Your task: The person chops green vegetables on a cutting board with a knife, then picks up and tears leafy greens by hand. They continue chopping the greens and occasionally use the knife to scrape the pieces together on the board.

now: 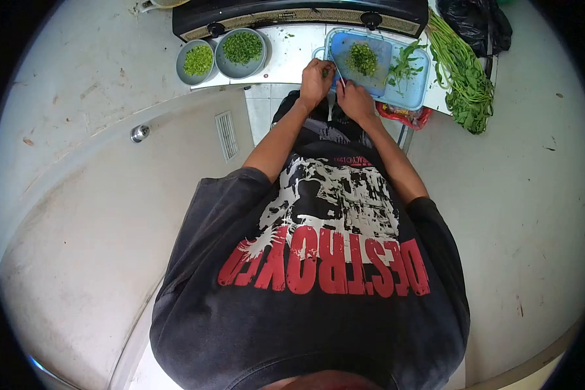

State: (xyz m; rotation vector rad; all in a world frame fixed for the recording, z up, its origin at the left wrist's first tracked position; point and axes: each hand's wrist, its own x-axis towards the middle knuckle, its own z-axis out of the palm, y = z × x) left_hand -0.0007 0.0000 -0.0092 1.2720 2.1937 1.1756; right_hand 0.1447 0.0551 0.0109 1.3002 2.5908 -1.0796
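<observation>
Two bare hands work at the upper centre of the frame, over the left edge of a blue cutting board point(380, 73). The board sits inside a light blue tray point(418, 92) on the white desk point(286, 55).

Grip, right: the right hand point(355, 101) is closed around the handle of a knife point(340, 75); the blade points up and slightly left in the frame, toward the other hand's fingers.
Grip, left: the left hand point(314, 83) has its fingers drawn together on a small bundle of greens point(325, 73), largely hidden by the fingers. Contact between blade and bundle cannot be confirmed.

Location of cut material: a pile of chopped greens point(363, 60) lies on the board, right of the blade. Loose leafy sprigs point(404, 65) lie at the board's right side and over the tray.

Surroundings: two gray bowls, upper left of the frame, contain finely cut greens, paler in the left bowl point(182, 73), darker in the right bowl point(261, 64). A gas stove point(292, 21) spans the top. At upper right, a large bunch of leafy stems point(471, 97) lies beside a black plastic bag point(478, 26).

Step in hand, as judged: cutting held greens. Any further stroke calls for a firm hold on the bundle, fingertips clear of the edge and a controlled blade.
</observation>
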